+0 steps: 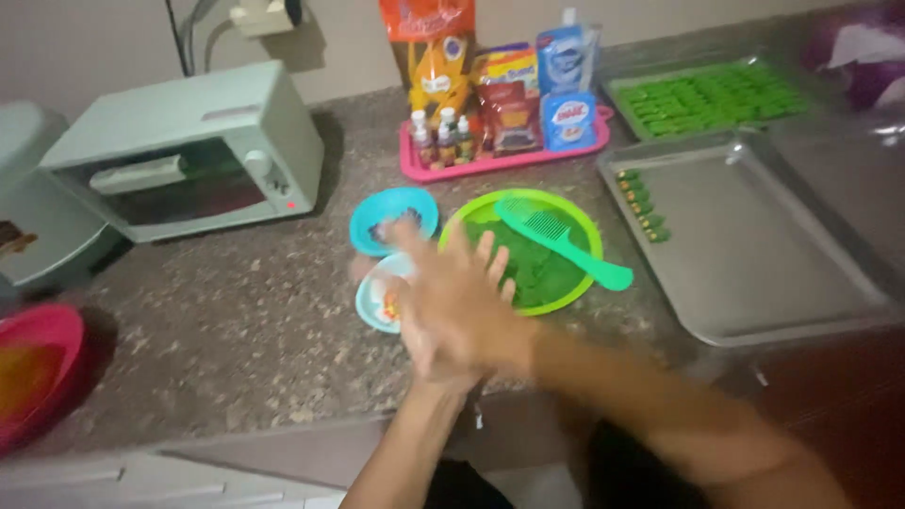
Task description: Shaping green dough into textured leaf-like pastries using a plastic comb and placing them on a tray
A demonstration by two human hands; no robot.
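Observation:
My right hand [462, 287] lies flat over my left hand [419, 353], palms pressed together and blurred, above the counter's front edge. Whether anything sits between the palms is hidden. Just beyond them stands a green bowl [575, 226] of green dough with a green comb [561, 243] resting across it. Two small blue bowls sit left of it: one [388, 209] further back, one [375, 300] partly behind my hands with small coloured pieces inside.
A steel tray [764, 273] at right holds a short column of small green pieces [643, 205]. A second tray [707, 99] behind is full of them. A pink tray of packets and bottles [500, 155], a toaster oven [189, 155] and a pink bowl [38, 372] stand around.

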